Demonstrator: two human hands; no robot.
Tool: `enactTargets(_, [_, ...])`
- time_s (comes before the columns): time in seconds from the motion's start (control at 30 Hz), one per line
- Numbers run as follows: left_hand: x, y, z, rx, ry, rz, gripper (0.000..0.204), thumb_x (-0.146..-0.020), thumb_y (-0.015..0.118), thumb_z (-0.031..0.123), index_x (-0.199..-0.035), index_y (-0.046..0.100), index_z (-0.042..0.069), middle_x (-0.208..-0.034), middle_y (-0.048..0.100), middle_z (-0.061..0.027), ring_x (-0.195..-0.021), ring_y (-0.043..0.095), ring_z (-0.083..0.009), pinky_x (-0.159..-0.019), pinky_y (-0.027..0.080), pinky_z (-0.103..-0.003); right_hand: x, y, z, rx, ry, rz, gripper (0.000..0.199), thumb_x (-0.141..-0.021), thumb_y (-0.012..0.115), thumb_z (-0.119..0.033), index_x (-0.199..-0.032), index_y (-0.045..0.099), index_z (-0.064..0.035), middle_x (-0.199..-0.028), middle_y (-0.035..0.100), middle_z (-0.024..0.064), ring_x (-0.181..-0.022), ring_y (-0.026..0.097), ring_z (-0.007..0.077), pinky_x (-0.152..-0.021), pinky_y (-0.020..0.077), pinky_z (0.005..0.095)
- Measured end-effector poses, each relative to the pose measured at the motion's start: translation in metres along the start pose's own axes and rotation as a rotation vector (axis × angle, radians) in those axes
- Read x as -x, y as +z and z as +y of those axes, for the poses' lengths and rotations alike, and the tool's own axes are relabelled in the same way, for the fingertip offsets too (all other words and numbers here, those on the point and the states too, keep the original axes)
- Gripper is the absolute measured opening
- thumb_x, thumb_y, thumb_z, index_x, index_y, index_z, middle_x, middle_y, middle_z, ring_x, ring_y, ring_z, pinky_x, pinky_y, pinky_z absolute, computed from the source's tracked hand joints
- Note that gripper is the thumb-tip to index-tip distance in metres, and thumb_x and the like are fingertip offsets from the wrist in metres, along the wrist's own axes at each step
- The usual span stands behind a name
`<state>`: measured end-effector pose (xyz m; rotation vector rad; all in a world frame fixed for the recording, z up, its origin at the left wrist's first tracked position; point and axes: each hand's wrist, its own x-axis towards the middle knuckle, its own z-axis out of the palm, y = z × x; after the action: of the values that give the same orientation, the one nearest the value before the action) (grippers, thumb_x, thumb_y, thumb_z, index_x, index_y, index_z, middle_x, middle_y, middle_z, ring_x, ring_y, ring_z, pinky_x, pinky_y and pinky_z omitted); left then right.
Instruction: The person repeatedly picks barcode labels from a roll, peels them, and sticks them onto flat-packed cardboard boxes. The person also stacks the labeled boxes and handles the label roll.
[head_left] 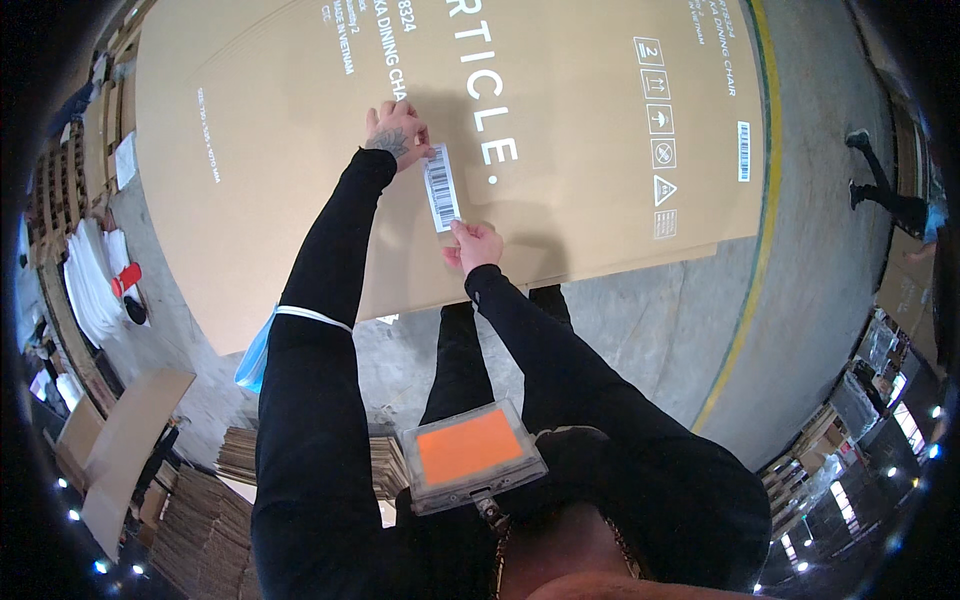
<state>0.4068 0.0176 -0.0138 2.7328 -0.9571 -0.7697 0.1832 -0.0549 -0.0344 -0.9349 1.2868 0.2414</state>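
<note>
Big flat cardboard sheet (560, 200) lies on grey concrete floor (800, 330), stacked cardboard (240, 460) lower left. Left hand (396, 132) pinches top of white barcode label (441, 187), right hand (474, 245) pinches bottom; label lies flat on sheet's middle. Orange badge (470, 450) hangs at chest.

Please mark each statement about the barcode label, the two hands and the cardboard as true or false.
1. Both hands touch the white barcode label. True.
2. The left hand is at the label's lower end. False: it is at the upper end; the right hand is at the lower end.
3. The label lies against the large flat cardboard sheet. True.
4. The badge holder has a green insert. False: it is orange.
</note>
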Motion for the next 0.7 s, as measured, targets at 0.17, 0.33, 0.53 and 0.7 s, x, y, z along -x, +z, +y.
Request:
enactTargets(0.17, [-0.005,0.022,-0.004,-0.025,0.013,0.084,0.021,-0.065,0.082,0.035,-0.075,0.072,0.019,-0.108,0.054,-0.0024,-0.117,0.043,-0.0283,-0.104,0.03,-0.048,-0.017,0.003,0.006,0.068,-0.067,0.09,0.027,-0.087,0.073,-0.021,-0.087,0.063,0.004,-0.072,0.064,0.0088,-0.05,0.066,0.02,-0.039,0.0525,0.0306])
enactTargets(0.33, [-0.004,0.028,-0.008,-0.035,0.015,0.086,0.022,-0.066,0.082,0.037,-0.078,0.072,0.022,-0.111,0.054,-0.001,-0.122,0.04,-0.0281,-0.11,0.021,-0.059,-0.024,0.005,0.012,0.055,-0.056,0.096,0.025,-0.086,0.074,-0.018,-0.086,0.064,0.0054,-0.07,0.064,0.0102,-0.049,0.066,0.0203,-0.04,0.0536,0.0313])
enactTargets(0.53, [-0.002,0.037,-0.008,-0.049,0.029,0.164,0.02,-0.067,0.081,0.034,-0.078,0.072,0.02,-0.11,0.053,-0.0021,-0.121,0.042,-0.0281,-0.111,0.021,-0.062,-0.022,0.009,0.012,0.084,-0.098,0.145,0.024,-0.084,0.075,-0.017,-0.083,0.064,0.0043,-0.067,0.063,0.0102,-0.048,0.065,0.0195,-0.04,0.0534,0.031])
enactTargets(0.7, [0.0,0.042,-0.011,-0.025,0.052,0.202,0.02,-0.067,0.082,0.032,-0.077,0.071,0.019,-0.109,0.052,-0.0028,-0.121,0.042,-0.0277,-0.111,0.021,-0.063,-0.02,0.01,0.012,0.103,-0.111,0.168,0.026,-0.084,0.076,-0.018,-0.081,0.064,0.0042,-0.065,0.063,0.0098,-0.047,0.064,0.0185,-0.041,0.0528,0.0301])
